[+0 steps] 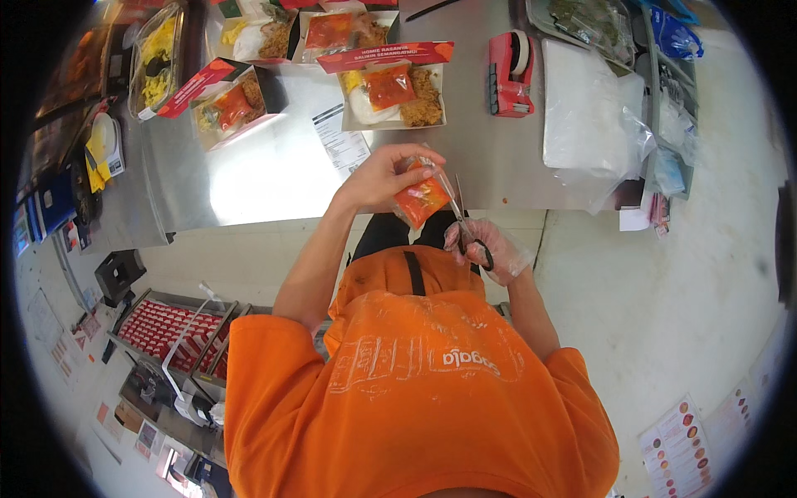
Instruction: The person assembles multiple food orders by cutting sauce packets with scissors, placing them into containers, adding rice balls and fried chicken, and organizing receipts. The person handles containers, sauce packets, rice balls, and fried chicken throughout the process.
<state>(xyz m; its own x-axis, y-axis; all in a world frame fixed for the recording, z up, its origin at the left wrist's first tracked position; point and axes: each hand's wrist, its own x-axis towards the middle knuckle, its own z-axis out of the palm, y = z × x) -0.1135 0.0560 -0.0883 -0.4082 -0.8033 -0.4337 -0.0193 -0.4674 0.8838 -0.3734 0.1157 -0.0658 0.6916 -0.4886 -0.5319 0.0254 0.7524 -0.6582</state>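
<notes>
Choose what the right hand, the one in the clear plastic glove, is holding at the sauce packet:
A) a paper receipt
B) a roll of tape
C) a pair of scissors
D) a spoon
C: the gloved right hand grips a pair of scissors by the black handles, blades pointing up at the orange sauce packet that the left hand pinches.

Orange sauce sachet [421, 199] pinched between the hands; open red-flapped meal boxes [392, 90] and a white receipt [342, 143] lie beyond.

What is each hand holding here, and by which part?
The left hand pinches a small orange sauce packet by its top edge. The gloved right hand holds scissors by the handle loops, blades pointing up beside the packet.
</notes>
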